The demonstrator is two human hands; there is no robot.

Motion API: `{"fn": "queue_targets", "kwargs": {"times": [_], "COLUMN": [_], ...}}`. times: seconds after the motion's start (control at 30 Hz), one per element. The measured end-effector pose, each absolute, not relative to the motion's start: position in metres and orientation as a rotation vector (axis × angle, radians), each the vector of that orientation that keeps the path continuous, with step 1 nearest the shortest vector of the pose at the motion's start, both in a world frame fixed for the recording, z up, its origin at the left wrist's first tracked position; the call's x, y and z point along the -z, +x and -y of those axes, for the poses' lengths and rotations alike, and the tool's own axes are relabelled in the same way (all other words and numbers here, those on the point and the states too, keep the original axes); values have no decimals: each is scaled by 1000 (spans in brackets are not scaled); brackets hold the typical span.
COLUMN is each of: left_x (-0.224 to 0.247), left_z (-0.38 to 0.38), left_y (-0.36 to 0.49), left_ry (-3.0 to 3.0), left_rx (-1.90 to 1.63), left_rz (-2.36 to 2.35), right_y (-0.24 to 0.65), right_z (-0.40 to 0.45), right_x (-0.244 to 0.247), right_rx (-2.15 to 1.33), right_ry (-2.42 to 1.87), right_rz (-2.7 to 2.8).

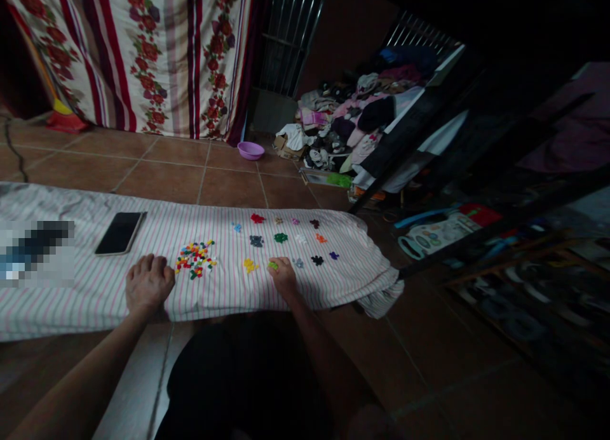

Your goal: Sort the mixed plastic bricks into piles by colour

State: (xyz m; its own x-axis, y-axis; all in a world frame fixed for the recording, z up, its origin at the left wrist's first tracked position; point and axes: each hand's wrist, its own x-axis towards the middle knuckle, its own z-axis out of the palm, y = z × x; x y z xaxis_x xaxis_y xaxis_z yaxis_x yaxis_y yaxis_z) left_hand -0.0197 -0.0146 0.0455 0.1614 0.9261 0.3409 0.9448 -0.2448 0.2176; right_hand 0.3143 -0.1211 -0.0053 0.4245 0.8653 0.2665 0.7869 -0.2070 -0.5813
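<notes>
Brown floor tiles (229,186) carry a striped cloth (95,294) spread flat, and on it lies a small lime-green piece (272,265) pinched at the tips of the right hand (284,276), whose fingers (276,270) are curled closed around it, pressing down onto the fabric. Just left of that hand sits a little yellow cluster (250,265), and just right of it a grey piece (298,262). Beyond them, small sorted groups lie apart from one another in loose rows: a green group (281,237), a dark grey-blue group (256,240), a red group (258,218), an orange group (321,238), and a black group (317,260). Farther left is a mixed pile (194,258) of many colours, unsorted. The left hand (149,282) rests palm down on the cloth just beside that pile, fingers (151,263) bent loosely and holding nothing. Further left again, a dark phone (119,233) lies face up on the cloth, well apart from the pieces. Past the cloth, a purple bowl (250,150) stands on the tiles near a heap of clothes (343,126), and a flowered curtain (143,53) hangs behind.
</notes>
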Motion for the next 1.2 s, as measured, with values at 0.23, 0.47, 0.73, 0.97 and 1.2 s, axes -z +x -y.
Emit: {"fn": "queue_targets", "kwargs": {"times": [0.23,0.47,0.73,0.97,1.2], "left_x": [-46,-49,-46,-51,-48], "left_z": [16,17,16,17,17], "left_y": [-20,-19,-19,-17,-18], "left_ry": [-2371,-2362,-2333,-2365,-2351], "left_rx": [658,585,602,560,595], "left_rz": [1905,1932,1924,1936,1900], "right_y": [323,339,398,394,387], "right_z": [124,134,144,132,127], "right_x": [5,2,8,8,15], "right_rx": [-229,-89,78,49,92], "right_ry": [-1910,-1870,-2206,-2203,-2133], "right_rz": [1331,1183,1140,1386,1497]}}
